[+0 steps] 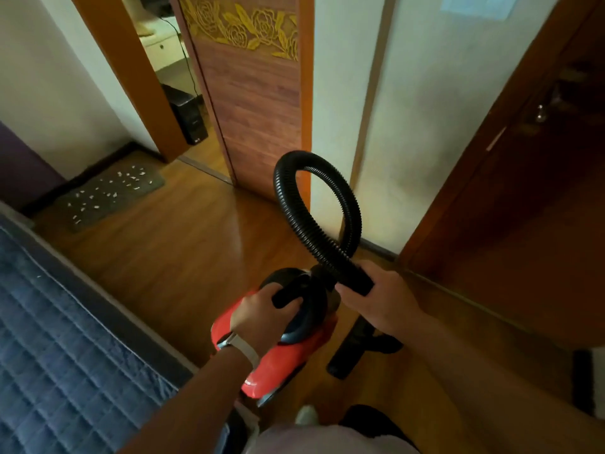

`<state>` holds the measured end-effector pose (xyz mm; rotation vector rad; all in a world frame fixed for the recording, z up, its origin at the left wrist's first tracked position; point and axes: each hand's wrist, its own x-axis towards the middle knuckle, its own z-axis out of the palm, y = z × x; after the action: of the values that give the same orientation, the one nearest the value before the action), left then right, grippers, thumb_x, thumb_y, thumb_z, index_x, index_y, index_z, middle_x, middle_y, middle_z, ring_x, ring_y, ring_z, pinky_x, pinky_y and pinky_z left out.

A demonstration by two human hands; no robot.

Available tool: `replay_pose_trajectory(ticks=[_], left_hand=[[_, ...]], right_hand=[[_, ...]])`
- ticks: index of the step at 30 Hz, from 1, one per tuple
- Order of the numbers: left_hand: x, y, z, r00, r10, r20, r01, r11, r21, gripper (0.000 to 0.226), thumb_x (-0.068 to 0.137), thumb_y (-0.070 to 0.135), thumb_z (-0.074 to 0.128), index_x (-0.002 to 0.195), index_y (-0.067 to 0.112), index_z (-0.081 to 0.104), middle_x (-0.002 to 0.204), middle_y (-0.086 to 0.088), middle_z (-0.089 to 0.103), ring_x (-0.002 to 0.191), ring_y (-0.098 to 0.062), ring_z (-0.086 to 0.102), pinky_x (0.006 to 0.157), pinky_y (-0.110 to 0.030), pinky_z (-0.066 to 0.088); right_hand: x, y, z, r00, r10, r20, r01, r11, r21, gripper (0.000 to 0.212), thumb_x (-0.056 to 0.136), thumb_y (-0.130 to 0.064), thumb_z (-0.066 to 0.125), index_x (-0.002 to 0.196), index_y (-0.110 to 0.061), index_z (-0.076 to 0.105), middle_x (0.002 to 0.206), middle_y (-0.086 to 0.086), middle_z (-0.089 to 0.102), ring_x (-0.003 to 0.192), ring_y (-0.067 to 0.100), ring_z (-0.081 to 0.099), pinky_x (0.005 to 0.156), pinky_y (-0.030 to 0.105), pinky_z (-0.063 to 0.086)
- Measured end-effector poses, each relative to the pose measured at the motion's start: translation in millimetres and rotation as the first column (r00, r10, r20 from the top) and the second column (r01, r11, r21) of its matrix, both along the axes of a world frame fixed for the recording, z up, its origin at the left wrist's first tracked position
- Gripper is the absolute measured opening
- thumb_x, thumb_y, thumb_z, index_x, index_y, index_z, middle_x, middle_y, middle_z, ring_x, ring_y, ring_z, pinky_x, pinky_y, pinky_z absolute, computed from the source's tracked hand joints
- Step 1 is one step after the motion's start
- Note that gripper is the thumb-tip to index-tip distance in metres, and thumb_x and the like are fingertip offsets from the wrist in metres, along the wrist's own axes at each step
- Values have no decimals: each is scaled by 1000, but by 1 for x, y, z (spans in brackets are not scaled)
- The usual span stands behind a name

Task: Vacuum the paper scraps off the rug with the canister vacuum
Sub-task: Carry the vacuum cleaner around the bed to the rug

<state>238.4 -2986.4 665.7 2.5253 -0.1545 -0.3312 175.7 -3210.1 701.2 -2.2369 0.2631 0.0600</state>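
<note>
Canister vacuum, red with a dark top, sits low over the wooden floor. The person's left hand is clenched round its black handle. The right hand grasps the cuff end of the ribbed black hose, which loops up beyond the vacuum. Well off to the vacuum's far left, against the wall, lies the grey rug, strewn with white paper scraps. A black floor nozzle lies just right of the vacuum, and a blue quilted bed is on its left.
</note>
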Motion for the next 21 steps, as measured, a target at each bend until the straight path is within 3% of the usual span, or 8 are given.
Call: replay_pose_trajectory(ticks=[4,11,15,21], left_hand=[[55,-9,5,999,54,5,-54,998,13,23,81,57,65,89,35,63,71,9,65,63,-10,63,59,-35,56],[142,-46,1,985,171,-15,-170,984,54,25,80,58,64,92,36,66,72,10,65,63,-7,62,57,-31,55],[185,-69,7,958,286,-26,-284,957,57,27,78,60,63,92,37,65,74,11,66,66,-9,64,61,-38,58],[246,-89,23,895,445,21,-446,893,58,28,80,58,67,96,35,67,76,11,66,68,-10,64,63,-36,59]], right_hand=[[68,-20,-7,999,50,10,-50,999,-21,26,86,-52,67,101,-32,61,71,-8,60,62,7,57,57,22,42],[189,-61,-20,978,196,72,-193,980,-55,26,88,-46,68,100,-24,62,66,-9,57,60,4,56,56,24,43],[260,-95,-11,945,307,110,-301,951,-73,23,88,-43,69,99,-24,61,62,-11,52,56,1,53,51,12,35],[356,-112,3,864,476,164,-472,879,-67,20,88,-42,70,99,-29,58,65,-16,54,60,-6,54,52,9,38]])
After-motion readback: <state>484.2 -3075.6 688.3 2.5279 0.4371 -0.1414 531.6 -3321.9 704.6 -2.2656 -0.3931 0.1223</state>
